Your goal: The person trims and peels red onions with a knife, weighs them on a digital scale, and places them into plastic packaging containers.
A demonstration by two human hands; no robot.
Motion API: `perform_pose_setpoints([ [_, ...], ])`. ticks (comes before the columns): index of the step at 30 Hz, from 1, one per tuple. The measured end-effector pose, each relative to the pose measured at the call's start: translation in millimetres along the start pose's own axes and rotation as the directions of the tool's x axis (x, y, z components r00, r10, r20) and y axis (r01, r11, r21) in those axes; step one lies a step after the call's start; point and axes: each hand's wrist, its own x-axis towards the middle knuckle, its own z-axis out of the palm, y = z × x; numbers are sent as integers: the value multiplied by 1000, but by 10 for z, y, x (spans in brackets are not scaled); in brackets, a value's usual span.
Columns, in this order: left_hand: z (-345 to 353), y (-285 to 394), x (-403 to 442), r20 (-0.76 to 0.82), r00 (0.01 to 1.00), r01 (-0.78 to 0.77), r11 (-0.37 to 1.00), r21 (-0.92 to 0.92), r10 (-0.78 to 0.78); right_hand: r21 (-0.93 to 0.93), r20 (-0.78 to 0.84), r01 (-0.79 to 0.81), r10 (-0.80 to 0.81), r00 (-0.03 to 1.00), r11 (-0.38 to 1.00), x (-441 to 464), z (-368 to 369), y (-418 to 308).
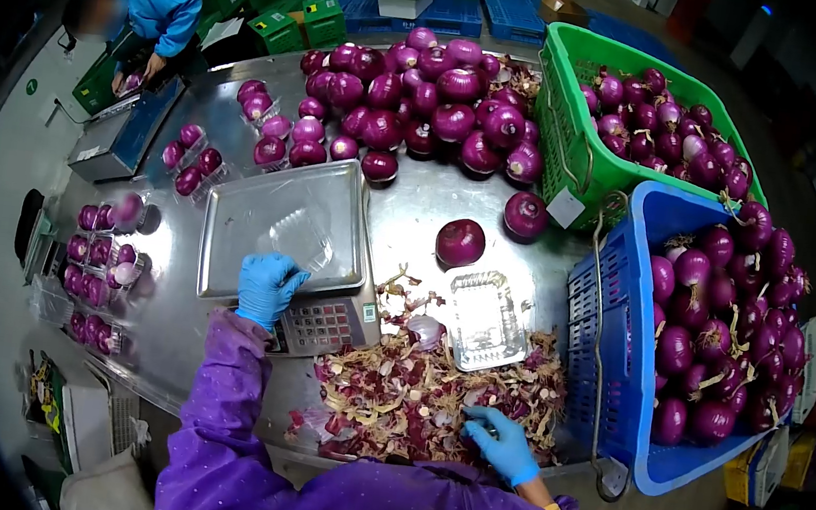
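My left hand (270, 288), in a blue glove, is at the front edge of the scale (329, 196), just above its keypad. Its fingers are curled in and nothing shows in them. My right hand (504, 449), also gloved, is low over a heap of dry onion skins and trimmings (401, 400). Its fingers are closed around something small and dark, mostly hidden. Beyond that hand, a clear plastic tray (484, 319) lies on the metal table, touching the trimmings. A single red onion (460, 243) sits just behind the tray.
A blue crate (619, 350) and a green crate (567, 142), both full of red onions, stand at the right. A large onion pile (426, 96) lies at the back. Packed onion trays (99, 270) are at the left. A person in blue (158, 15) works at the far left.
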Motion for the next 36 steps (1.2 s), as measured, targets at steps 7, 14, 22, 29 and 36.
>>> perform_pose_setpoints([
  [7, -91, 39, 30, 42, 998, -47, 999, -19, 48, -570, 272, 159, 3, 962, 806, 218, 116, -56],
  [14, -296, 819, 353, 9, 988, -132, 869, -476, 155, -565, 291, 271, -119, 949, 779, 560, 76, -198],
  [22, -26, 1581, -473, 152, 926, -74, 563, -823, 345, -686, -278, 72, -353, 893, 724, 2573, -15, -1118],
  [29, -349, 835, -1077, 341, 935, 320, 635, -703, -94, -727, -107, 51, -185, 977, 685, 3407, -256, -881],
  [36, -491, 1031, -1696, 424, 719, 629, 259, -733, -551, 138, -63, 329, -323, 944, 934, 3063, 60, -1367],
])
